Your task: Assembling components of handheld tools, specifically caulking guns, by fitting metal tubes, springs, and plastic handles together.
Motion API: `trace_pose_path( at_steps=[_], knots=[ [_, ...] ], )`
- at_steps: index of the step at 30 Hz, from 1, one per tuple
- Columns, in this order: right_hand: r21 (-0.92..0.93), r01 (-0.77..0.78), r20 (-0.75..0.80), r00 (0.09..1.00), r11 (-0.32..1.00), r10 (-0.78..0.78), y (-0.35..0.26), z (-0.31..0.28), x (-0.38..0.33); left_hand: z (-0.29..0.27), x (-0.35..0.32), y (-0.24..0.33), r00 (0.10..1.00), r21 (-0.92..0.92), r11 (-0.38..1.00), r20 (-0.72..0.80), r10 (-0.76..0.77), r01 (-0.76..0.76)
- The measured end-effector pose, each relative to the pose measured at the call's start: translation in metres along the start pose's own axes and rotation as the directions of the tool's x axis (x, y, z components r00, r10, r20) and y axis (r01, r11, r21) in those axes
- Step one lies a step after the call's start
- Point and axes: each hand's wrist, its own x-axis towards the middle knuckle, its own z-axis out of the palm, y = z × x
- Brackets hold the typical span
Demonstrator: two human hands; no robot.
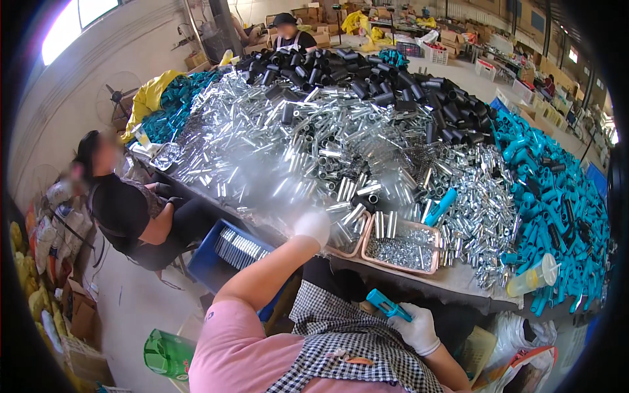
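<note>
My right hand (418,329), in a white glove, is low in front of the checked apron, its fingers wrapped round a teal slotted plastic handle (388,305). My left hand (312,226), gloved too, reaches over the table's near edge beside the heap of shiny metal tubes (262,124). Motion and a pale blur hide its fingers, so I cannot tell whether it holds anything. Just right of it stands a pink tray (435,255) with small metal pieces and a few short tubes. Another teal handle (440,207) lies tilted above that tray's far edge.
Black plastic sleeves (367,85) are heaped at the back, and teal handles (557,216) at the right. A clear cup (534,275) leans near the right edge. A blue crate (223,262) holding metal tubes stands left of me. Seated co-workers are at the left (124,203) and far side.
</note>
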Motion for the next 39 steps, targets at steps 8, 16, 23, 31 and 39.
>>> trace_pose_path(
  at_steps=[8,16,23,31,39],
  knots=[
    [-0.103,-0.016,-0.054,0.998,0.995,0.010,0.002,-0.001,0.009,-0.001,-0.020,-0.008,0.947,-0.113,0.990,-0.319,0.047,-0.088],
    [-0.255,0.085,-0.029,0.995,0.963,-0.095,-0.010,0.008,0.022,-0.055,-0.098,0.044,0.912,-0.797,0.503,-0.140,0.385,-0.334],
    [-0.400,0.205,-0.048,0.969,0.893,-0.244,-0.010,0.019,0.028,-0.007,-0.121,0.080,0.741,-0.725,0.285,-0.443,0.504,-0.627],
    [-0.419,0.180,-0.063,0.972,0.890,-0.226,-0.006,0.014,0.005,-0.019,-0.140,0.092,0.695,-0.660,0.374,-0.322,0.643,-0.652],
    [-0.421,0.238,-0.101,0.947,0.875,-0.306,-0.004,-0.002,0.011,-0.041,-0.129,0.094,0.787,-0.838,0.315,-0.199,0.585,-0.446]
  ],
)
